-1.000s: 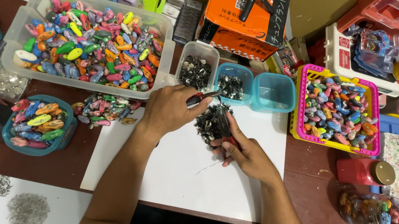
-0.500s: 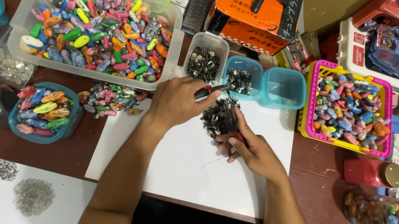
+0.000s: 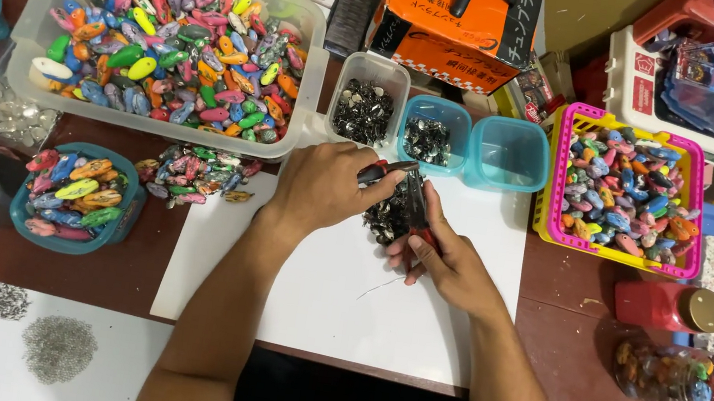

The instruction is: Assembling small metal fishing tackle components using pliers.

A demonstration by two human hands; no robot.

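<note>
My left hand [image 3: 322, 184] and my right hand [image 3: 447, 258] meet over a white sheet [image 3: 344, 292] at the table's middle. The right hand grips small red-handled pliers [image 3: 413, 201] whose jaws point up toward the left fingertips. The left fingers pinch something tiny at the pliers' tip; I cannot make out what. A pile of small dark metal pieces [image 3: 387, 219] lies on the sheet between and under the hands. A thin wire [image 3: 380, 286] lies on the sheet just below them.
A clear tub of colourful lures [image 3: 169, 44] sits far left, a pink and yellow basket [image 3: 623, 196] of them right. Small boxes [image 3: 368, 109] [image 3: 430, 141] with metal bits and an empty teal one [image 3: 513, 153] stand beyond the hands. A teal bowl [image 3: 79, 194], loose lures [image 3: 194, 170], an orange box [image 3: 457, 19], a red jar [image 3: 668, 305].
Both hands stay over the metal pile with only small finger and pliers movements. The view has shifted slightly downward and left.
</note>
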